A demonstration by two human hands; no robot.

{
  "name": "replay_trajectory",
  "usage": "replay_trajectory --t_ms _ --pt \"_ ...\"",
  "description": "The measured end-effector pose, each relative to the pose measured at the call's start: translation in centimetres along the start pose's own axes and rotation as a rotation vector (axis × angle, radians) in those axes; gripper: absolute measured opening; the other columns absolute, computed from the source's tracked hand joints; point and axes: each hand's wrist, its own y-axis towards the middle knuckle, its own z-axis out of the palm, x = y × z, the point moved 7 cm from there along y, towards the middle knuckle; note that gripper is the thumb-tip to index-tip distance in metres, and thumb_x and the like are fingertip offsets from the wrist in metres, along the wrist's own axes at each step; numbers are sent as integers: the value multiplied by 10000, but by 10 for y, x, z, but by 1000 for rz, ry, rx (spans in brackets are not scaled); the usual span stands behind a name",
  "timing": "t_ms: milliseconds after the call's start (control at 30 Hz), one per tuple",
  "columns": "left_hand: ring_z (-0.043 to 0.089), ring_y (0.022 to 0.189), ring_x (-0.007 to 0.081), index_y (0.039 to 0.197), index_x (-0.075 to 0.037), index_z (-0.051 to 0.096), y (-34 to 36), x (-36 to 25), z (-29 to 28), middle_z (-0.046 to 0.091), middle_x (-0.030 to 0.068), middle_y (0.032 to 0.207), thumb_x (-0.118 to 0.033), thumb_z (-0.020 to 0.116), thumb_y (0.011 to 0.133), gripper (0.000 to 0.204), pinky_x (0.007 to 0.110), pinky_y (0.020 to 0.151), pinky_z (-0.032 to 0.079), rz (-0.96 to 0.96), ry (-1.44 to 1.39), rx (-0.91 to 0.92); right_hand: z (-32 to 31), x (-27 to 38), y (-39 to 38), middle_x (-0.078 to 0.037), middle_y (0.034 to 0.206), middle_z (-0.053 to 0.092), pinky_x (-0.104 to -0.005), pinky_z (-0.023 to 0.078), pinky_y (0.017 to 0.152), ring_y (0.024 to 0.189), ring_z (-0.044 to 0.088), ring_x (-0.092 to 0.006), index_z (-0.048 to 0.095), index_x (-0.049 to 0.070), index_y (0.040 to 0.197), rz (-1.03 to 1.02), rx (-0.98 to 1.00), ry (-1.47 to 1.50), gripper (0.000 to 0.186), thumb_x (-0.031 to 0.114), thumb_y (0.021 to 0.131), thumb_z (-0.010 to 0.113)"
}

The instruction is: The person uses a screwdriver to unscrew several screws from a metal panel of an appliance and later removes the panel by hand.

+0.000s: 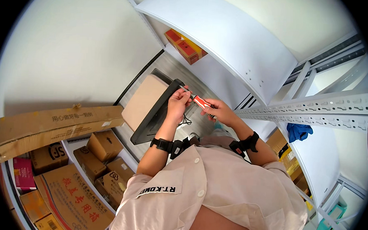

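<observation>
A screwdriver (201, 102) with a red and white handle is gripped in my right hand (218, 111), its shaft slanting up and left. The fingers of my left hand (179, 102) are pinched around the shaft near its tip, at the upper corner of a black frame (153, 115). This frame stands tilted on edge, with a large tan block or panel (144, 101) against its left side. My left hand touches or nearly touches the frame's edge. The exact spot under the screwdriver tip is hidden by my fingers. A dark cable (186, 121) hangs below my hands.
A long cardboard box (56, 124) lies at the left above shelving packed with cardboard cartons (75, 198). White shelves (220, 30) rise ahead, with a red and yellow box (183, 47). Perforated metal uprights (315, 108) and a blue cloth-like item (299, 132) are at the right.
</observation>
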Motion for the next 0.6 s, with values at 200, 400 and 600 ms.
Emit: replay_trajectory --t_ms 200,400,600 --pt "551 713 39 1243 -64 570 -2 -3 0 662 -30 933 -152 620 930 329 193 615 444 4 63 -38 -4 -8 4 -70 924 665 -234 408 525 636 549 -101 513 54 1308 121 70 228 397 208 942 517" --pt "531 665 31 1184 -61 612 -2 -5 2 647 -50 841 -120 653 898 295 188 582 408 12 45 -78 -8 -7 4 -83 920 666 -236 397 513 615 547 -109 512 40 1299 148 87 302 398 201 935 512" --pt "531 682 26 1213 -72 604 1 0 -1 669 -50 890 -156 652 907 321 184 590 422 36 50 -68 -9 -6 5 -84 906 662 -235 389 502 601 540 -111 513 34 1292 156 103 318 395 219 943 513"
